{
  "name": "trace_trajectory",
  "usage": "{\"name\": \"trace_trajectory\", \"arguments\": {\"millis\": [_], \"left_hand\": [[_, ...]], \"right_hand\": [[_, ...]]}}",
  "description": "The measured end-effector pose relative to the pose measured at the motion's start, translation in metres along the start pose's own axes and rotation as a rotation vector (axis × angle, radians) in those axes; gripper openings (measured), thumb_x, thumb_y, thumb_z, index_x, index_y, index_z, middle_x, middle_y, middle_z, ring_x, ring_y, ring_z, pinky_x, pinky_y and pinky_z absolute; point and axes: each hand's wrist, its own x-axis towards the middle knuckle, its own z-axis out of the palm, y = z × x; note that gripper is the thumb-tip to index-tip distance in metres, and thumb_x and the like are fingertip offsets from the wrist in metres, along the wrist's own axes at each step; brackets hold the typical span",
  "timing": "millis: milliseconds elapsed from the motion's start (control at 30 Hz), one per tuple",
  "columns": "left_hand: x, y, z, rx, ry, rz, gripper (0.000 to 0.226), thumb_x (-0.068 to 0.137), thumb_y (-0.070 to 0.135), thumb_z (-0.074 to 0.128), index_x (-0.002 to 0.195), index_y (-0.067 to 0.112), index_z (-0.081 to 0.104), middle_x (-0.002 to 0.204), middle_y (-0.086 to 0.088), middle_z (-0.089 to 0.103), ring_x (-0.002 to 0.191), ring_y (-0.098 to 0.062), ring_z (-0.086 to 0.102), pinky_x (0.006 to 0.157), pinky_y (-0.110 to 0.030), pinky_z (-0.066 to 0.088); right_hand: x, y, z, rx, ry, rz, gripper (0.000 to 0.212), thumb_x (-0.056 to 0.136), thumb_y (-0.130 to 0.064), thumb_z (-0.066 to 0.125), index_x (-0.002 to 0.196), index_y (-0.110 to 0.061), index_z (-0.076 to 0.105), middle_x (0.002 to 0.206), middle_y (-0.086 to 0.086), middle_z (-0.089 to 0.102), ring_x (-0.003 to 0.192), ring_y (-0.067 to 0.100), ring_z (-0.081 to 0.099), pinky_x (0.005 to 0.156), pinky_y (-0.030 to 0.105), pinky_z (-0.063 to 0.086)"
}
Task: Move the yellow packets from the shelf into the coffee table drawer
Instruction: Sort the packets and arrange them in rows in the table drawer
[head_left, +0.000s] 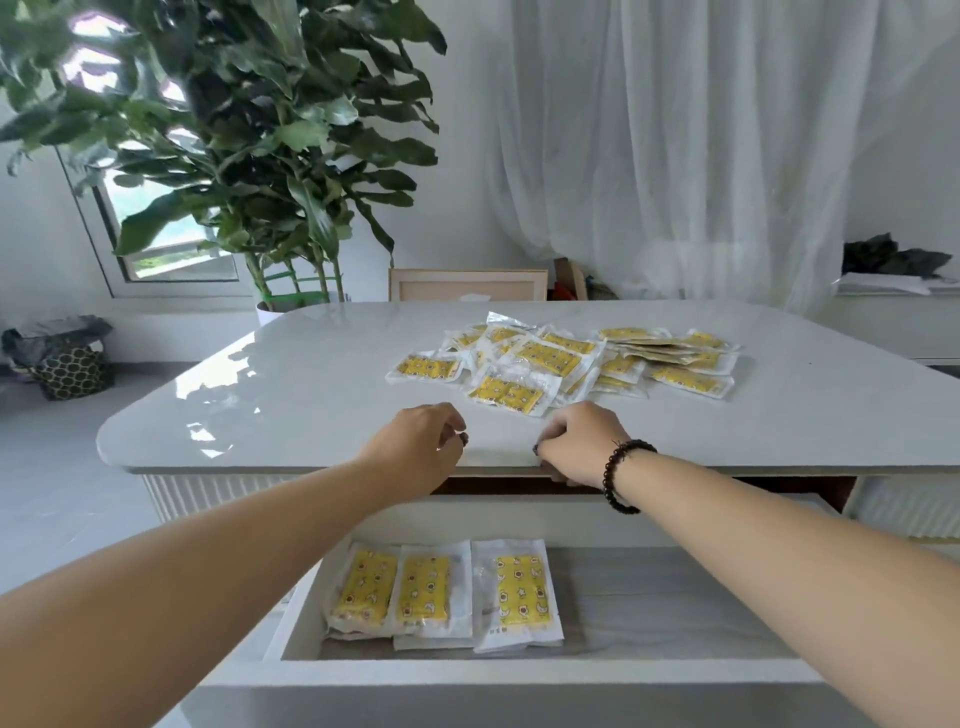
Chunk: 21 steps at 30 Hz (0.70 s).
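I see both hands at the near edge of the coffee table (322, 374), above the open drawer (545, 667). My left hand (421, 447) has its fingers curled in, the fingertips close together just over the table edge; I cannot tell if they pinch something small or nothing. My right hand (579, 441) is also curled, knuckles up, and its fingertips seem to go under the rim of the tabletop; if they really grip the rim I cannot tell. On the right wrist there is a dark bead bracelet (621, 475).

The yellow packets are in two places. A loose pile of packets (561, 358) lies on the tabletop, just beyond the hands and a little to the right, many overlapping each other. Three packets in the drawer (447, 595) lie side by side at its left part, flat, with the yellow side up. The right part of the drawer floor is partly covered by my right forearm.

Behind the table stands a big green plant (249, 135), a white curtain (701, 130) and a wooden frame (467, 285). At far left on the floor is a patterned bag (70, 371).
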Motion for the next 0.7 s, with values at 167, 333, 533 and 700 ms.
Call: {"name": "trace_trajectory", "arguments": {"millis": [167, 333, 533, 700], "left_hand": [[0.042, -0.018, 0.025, -0.24, 0.115, -0.202, 0.021, 0.093, 0.02, 0.054, 0.111, 0.015, 0.063, 0.107, -0.001, 0.067, 0.097, -0.016, 0.059, 0.08, -0.024, 0.043], [0.092, -0.025, 0.037, -0.329, 0.176, -0.363, 0.04, 0.09, 0.044, 0.057, 0.119, 0.017, 0.056, 0.102, 0.003, 0.067, 0.097, -0.021, 0.063, 0.076, -0.03, 0.048], [0.135, -0.01, 0.051, 0.034, 0.109, -0.307, 0.058, 0.074, 0.078, 0.05, 0.074, 0.021, 0.061, 0.117, -0.008, 0.063, 0.094, -0.024, 0.06, 0.071, -0.033, 0.046], [0.137, 0.002, 0.056, 0.102, 0.132, -0.23, 0.071, 0.07, 0.074, 0.06, 0.117, 0.022, 0.054, 0.121, 0.005, 0.056, 0.111, -0.019, 0.055, 0.081, -0.03, 0.04]], "right_hand": [[0.047, 0.016, 0.002, 0.12, 0.244, 0.04, 0.014, 0.082, -0.008, 0.054, 0.087, -0.014, 0.065, 0.095, 0.0, 0.065, 0.085, 0.019, 0.063, 0.073, 0.03, 0.055], [0.091, 0.04, 0.002, 0.064, 0.469, -0.046, 0.015, 0.087, -0.009, 0.053, 0.099, -0.015, 0.059, 0.108, 0.004, 0.06, 0.095, 0.02, 0.058, 0.08, 0.034, 0.052], [0.143, 0.052, -0.003, -0.073, 0.532, -0.067, 0.029, 0.091, -0.021, 0.056, 0.118, -0.013, 0.054, 0.128, 0.006, 0.05, 0.122, 0.022, 0.044, 0.095, 0.035, 0.044], [0.155, 0.047, 0.003, -0.361, 0.228, -0.122, 0.056, 0.097, -0.034, 0.038, 0.148, -0.014, 0.027, 0.152, 0.003, 0.033, 0.139, 0.022, 0.03, 0.109, 0.036, 0.032]]}}
